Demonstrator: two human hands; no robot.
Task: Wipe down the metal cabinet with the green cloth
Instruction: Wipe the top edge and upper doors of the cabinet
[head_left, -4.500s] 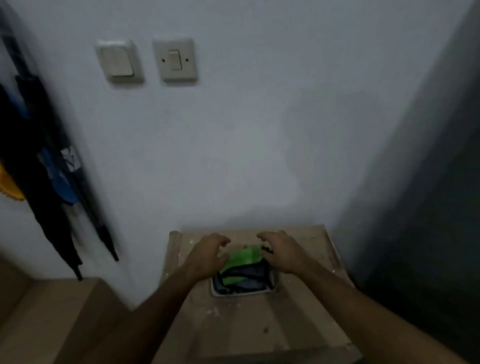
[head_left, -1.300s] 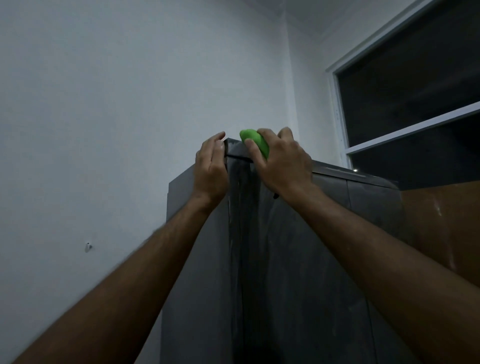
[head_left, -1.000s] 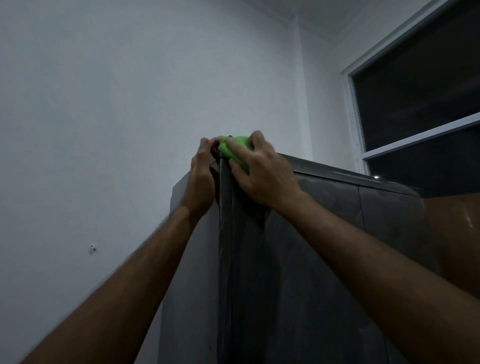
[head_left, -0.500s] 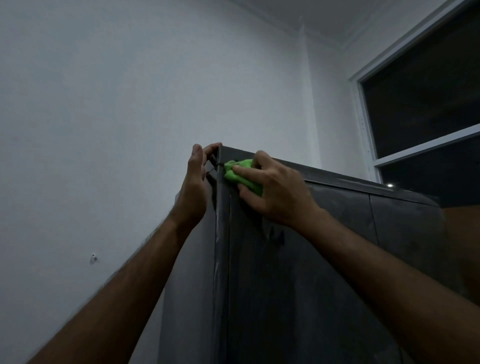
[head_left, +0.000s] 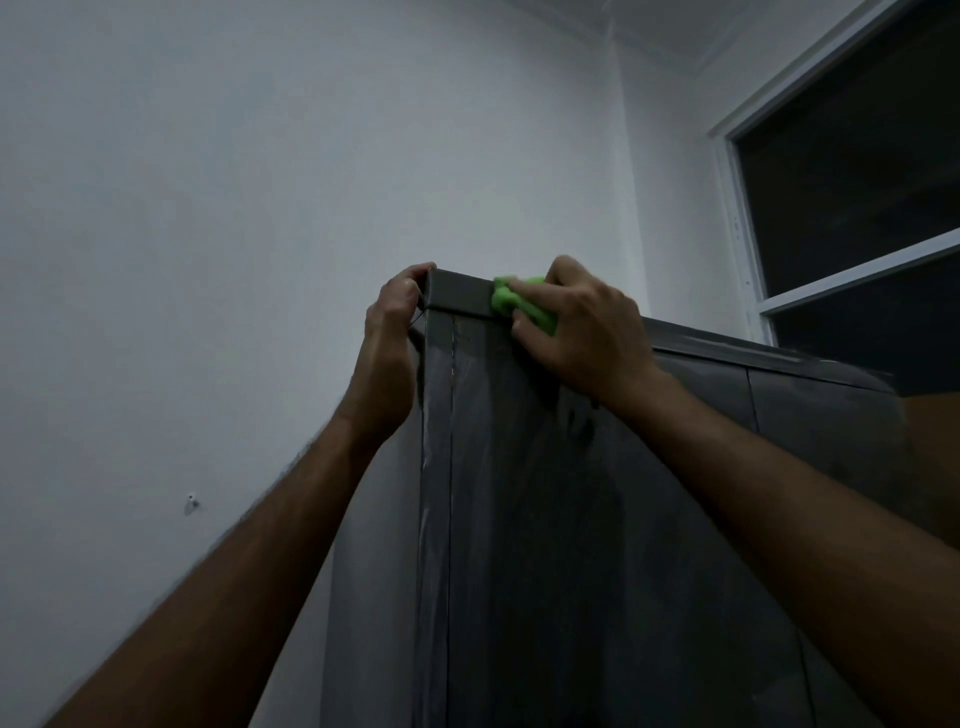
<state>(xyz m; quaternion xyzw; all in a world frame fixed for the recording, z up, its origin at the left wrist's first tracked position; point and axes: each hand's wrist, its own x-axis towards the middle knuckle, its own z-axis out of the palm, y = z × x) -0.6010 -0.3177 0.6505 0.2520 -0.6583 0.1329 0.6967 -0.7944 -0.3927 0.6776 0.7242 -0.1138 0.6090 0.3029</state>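
A tall dark grey metal cabinet (head_left: 571, 545) fills the lower middle and right of the head view, seen from below. My right hand (head_left: 582, 327) grips a bunched green cloth (head_left: 519, 304) and presses it against the cabinet's top front edge, a little right of the near corner. My left hand (head_left: 392, 332) grips that top left corner, its fingers curled over the edge. Most of the cloth is hidden under my right fingers.
A white wall (head_left: 234, 234) stands to the left and behind the cabinet, with a small hook (head_left: 192, 502) low on it. A dark window with a white frame (head_left: 852, 197) sits at the upper right. A brown panel (head_left: 935, 457) adjoins the cabinet's right side.
My right hand slid the cloth rightward along the top front edge, away from the corner. My left hand stays on the corner. Earlier I took the cloth from a low stand.
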